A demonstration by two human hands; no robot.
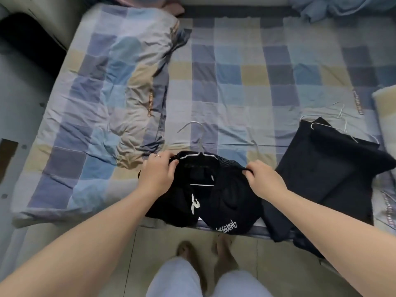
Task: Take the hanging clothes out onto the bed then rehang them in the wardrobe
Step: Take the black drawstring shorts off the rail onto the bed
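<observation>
Beige tile floor (pixel 272 251) at btm. Bed (pixel 235 82) w/ blue-grey-tan check sheet. Matching quilt (pixel 111 93) bunched on L. Soft, even light.

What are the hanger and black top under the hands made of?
The hanger: likely thin metal wire, pale grey, slight sheen; possibly coated. The black top: soft matte fabric, probably knit, since it bunches and drapes; white printed lettering.
</observation>
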